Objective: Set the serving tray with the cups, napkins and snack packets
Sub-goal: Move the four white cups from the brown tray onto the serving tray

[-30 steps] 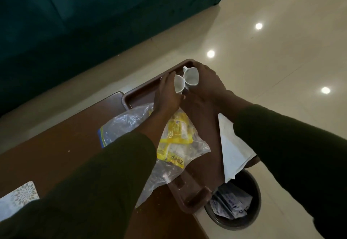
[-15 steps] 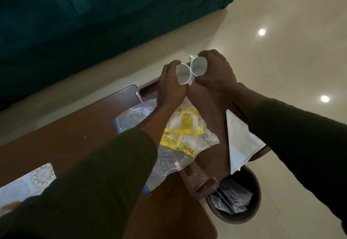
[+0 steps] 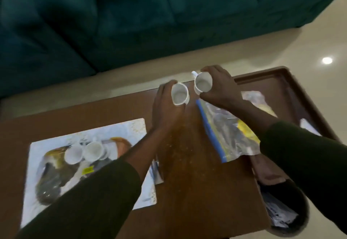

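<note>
My left hand grips a small white cup, its mouth tilted toward me, above the wooden table. My right hand grips a second white cup just to the right, its handle pointing away. The brown serving tray sits at the table's right end. A clear zip bag with a blue seal and yellow snack packets lies half on the tray. A white napkin shows at the tray's right side, mostly hidden by my right sleeve. Two more white cups lie on a placemat at the left.
A printed placemat covers the left part of the brown table. A dark waste bin with crumpled paper stands on the floor at the table's right front corner. A dark teal sofa runs behind the table.
Both hands lifted the two cups off the tray's far end and carried them left, over the table. The view swung left, bringing the placemat and two other cups into sight.
</note>
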`<state>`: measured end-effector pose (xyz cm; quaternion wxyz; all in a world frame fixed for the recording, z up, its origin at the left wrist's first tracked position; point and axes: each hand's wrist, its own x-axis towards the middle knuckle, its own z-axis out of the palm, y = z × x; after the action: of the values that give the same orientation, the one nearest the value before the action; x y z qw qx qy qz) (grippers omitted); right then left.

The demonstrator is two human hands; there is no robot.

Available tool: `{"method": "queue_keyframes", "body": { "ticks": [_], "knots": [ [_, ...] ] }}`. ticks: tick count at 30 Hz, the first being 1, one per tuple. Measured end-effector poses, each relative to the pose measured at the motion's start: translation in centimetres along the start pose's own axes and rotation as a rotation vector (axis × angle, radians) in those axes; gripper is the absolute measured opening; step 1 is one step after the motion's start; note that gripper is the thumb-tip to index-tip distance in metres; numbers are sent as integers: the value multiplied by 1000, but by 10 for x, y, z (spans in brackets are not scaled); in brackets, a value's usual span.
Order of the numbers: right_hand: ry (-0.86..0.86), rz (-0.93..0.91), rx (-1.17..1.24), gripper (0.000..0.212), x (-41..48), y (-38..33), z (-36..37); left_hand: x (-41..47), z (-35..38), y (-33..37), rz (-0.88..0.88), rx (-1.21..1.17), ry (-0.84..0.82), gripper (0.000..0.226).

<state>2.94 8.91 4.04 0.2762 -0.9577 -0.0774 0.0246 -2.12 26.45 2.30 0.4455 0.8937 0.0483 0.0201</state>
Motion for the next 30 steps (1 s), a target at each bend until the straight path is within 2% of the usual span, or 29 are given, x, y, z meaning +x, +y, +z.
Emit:
{"method": "queue_keyframes", "body": {
  "ticks": [4, 9, 12, 15, 18, 20, 22, 25, 30],
  "knots": [
    [-122, -100, 71, 60, -20, -74, 45, -60, -60, -51, -64, 27, 33, 55],
    [-275, -202, 58, 55, -50, -144, 94, -122, -119, -103, -44, 120, 113, 54],
    [-394, -245, 50, 66, -64, -179, 120, -153, -154, -134, -66, 181, 171, 59],
    [-508, -248, 53, 73, -90, -209, 152, -176, -184, -171, -199, 350, 173, 61],
    [-619, -265, -22, 73, -122, -220, 187, -193, -201, -205, -385, 463, 162, 56],
    [-672, -297, -75, 76, -137, -221, 208, -201, -204, -223, -443, 537, 147, 55],
    [-675, -333, -107, 78, -147, -221, 223, -201, -203, -235, -452, 664, 127, 58],
    [-620, -369, -99, 72, -157, -235, 244, -199, -210, -248, -460, 730, 152, 63],
    [-522, -333, -32, 71, -163, -234, 244, -199, -196, -243, -426, 649, 153, 71]
  ]
}}
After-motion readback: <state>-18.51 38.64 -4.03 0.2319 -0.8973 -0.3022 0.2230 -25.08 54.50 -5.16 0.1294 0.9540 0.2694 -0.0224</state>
